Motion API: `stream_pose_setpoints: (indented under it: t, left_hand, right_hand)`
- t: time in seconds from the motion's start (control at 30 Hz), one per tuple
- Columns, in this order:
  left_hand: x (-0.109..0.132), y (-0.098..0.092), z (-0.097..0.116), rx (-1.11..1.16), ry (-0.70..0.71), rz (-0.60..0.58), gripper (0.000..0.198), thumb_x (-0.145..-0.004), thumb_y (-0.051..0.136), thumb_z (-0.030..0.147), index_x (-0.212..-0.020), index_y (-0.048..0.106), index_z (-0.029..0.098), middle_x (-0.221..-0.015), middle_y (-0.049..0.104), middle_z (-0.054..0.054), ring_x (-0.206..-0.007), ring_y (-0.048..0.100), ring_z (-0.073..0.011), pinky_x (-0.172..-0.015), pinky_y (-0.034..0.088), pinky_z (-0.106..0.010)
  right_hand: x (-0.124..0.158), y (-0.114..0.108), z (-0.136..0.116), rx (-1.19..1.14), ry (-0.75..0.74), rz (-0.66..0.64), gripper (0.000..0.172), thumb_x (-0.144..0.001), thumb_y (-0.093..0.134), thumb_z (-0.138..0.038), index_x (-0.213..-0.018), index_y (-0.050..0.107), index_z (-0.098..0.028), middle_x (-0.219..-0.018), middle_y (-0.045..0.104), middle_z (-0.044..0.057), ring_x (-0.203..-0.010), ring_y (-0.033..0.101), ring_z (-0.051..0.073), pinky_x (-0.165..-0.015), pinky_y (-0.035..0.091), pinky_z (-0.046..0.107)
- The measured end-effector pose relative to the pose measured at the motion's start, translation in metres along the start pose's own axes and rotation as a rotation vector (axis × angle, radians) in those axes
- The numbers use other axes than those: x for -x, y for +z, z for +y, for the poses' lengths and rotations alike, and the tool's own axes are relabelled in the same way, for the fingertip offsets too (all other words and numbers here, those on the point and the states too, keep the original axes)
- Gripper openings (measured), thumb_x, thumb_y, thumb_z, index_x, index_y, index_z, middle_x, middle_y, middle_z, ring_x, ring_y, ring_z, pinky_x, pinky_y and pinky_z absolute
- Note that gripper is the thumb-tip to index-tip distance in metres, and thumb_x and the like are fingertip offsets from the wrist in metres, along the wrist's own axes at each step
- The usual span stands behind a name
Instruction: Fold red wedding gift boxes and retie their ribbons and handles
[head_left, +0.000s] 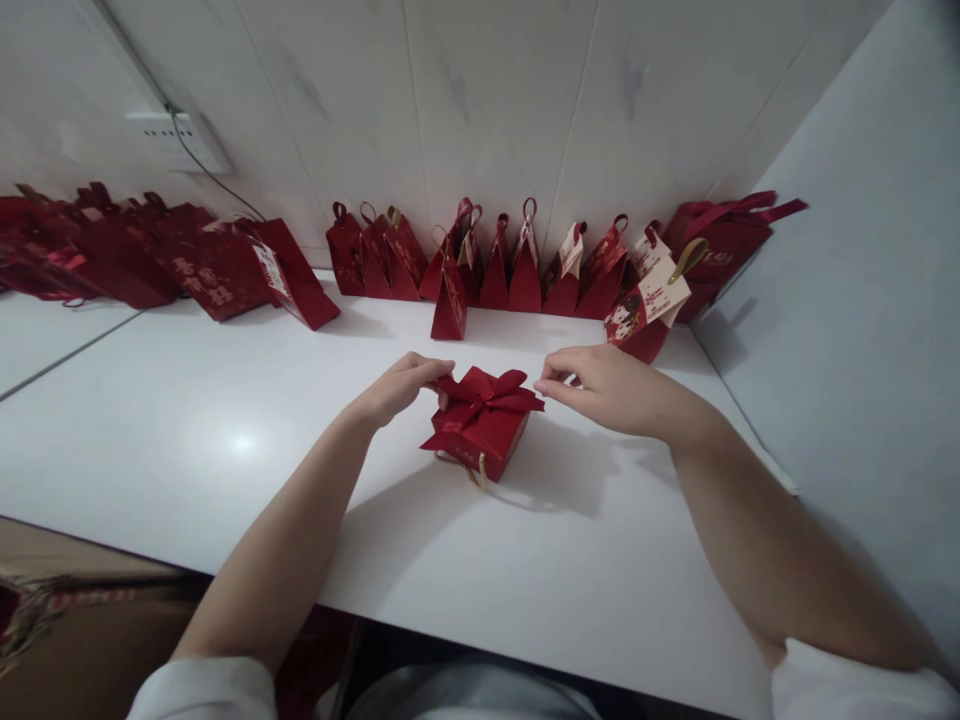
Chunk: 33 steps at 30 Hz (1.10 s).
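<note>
A small red gift box (pixel 499 440) stands on the white table in front of me, with a red ribbon (pixel 487 400) tied in a bow across its top. A twisted gold cord handle (pixel 472 470) hangs at its near side. At the bow's left side, my left hand (pixel 416 380) is closed, pinching the ribbon between thumb and fingers. My right hand (pixel 592 385) is curled just right of the bow, thumb and fingertips together beside a ribbon end. Whether the ribbon lies between those fingertips is too small to tell.
Several red gift boxes (pixel 525 285) with ribbon loops line the tiled wall, and more red boxes (pixel 202 265) stand at the left. A cream-and-red box (pixel 649 305) is close beyond my right hand. Below the table's front edge at left is a cardboard carton (pixel 90 640).
</note>
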<state>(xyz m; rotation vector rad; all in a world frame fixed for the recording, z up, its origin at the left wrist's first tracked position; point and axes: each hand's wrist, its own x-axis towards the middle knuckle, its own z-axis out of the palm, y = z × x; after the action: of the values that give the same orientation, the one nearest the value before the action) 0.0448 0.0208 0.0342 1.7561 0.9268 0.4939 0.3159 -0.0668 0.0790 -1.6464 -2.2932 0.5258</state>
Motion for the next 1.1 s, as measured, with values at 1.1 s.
stream_pose_setpoints:
  t: [1.1]
  left_hand:
    - [0.001,0.024,0.011,0.006,0.100,-0.135,0.026,-0.078,0.072,0.036,-0.077,0.056,0.016,-0.090,0.060,-0.003,-0.071,0.055,-0.0116,-0.064,0.044,-0.026]
  right_hand:
    - [0.002,0.002,-0.009,-0.066,-0.052,-0.126,0.005,-0.086,0.056,-0.027,-0.086,0.060,-0.023,-0.085,0.069,0.001,-0.075,0.061,0.017,-0.065,0.041,0.027]
